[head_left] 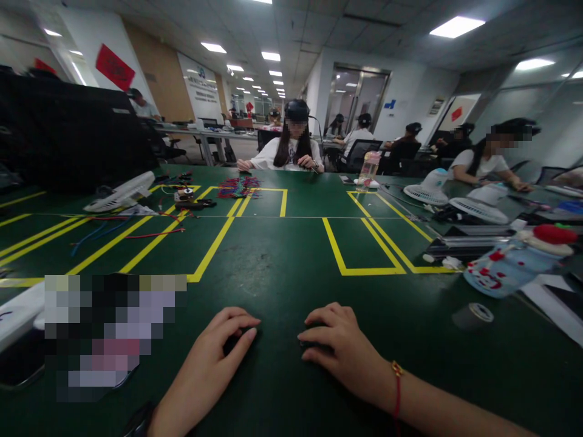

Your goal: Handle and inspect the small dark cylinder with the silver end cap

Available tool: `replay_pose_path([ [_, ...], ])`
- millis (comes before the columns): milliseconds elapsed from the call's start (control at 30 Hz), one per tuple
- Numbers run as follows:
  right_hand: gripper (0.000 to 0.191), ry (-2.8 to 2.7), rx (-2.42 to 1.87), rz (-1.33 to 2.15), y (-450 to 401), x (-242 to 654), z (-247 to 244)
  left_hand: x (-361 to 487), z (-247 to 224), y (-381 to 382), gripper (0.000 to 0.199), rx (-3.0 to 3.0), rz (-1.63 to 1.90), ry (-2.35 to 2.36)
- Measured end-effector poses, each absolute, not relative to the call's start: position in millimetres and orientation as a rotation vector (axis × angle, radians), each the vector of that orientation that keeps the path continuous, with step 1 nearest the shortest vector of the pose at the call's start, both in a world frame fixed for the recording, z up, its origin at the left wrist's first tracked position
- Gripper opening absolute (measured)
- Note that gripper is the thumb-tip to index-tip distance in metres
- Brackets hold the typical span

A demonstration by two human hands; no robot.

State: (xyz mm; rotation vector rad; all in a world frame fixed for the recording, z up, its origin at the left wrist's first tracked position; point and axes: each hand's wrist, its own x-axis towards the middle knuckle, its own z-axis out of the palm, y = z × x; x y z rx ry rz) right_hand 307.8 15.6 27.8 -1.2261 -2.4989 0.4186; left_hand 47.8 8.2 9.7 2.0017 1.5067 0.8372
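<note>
Left hand (pixel 223 346) loosely curved, fingers parted; right hand (pixel 341 346) half-curled, grip indeterminable; at its two o'clock, blue tumbler (pixel 507 267), contents hidden.

The green table (pixel 273 255) carries yellow lines (pixel 371 272), a grey roll (pixel 473 317) and, apparently, bundled wires (pixel 237 187).

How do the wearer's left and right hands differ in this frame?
The left hand has a dark band at its wrist, while the right hand has a red cord bracelet with a gold charm. The left hand's fingers bunch together; the right hand's are more spread. Both are bare and curled over the green table.
</note>
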Motion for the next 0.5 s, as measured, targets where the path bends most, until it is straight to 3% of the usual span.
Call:
replay_pose_path([
  [67, 0.011, -2.474, -1.222, 0.425, 19.5, 308.4, 28.8, 47.7, 9.7, 8.0, 0.023, 1.999, 0.82, 1.498],
  [167, 0.016, -2.336, -1.32, 0.335, 23.6, 352.1, 34.2, 48.5, 10.3, 7.2, 0.023, 1.987, 0.794, 1.488],
  [333, 0.03, -1.869, -1.763, -0.285, 19.0, 488.3, 49.7, 50.6, 10.6, 6.9, 0.023, 2.003, 0.806, 1.475],
  [400, 0.031, -1.712, -2.078, -0.264, 13.4, 535.3, 51.0, 51.1, 10.9, 6.8, 0.023, 2.005, 0.82, 1.477],
  [500, 0.035, -1.468, -2.44, 0.039, 6.6, 577.0, 43.3, 51.0, 11.5, 6.5, 0.022, 2.005, 0.809, 1.488],
])
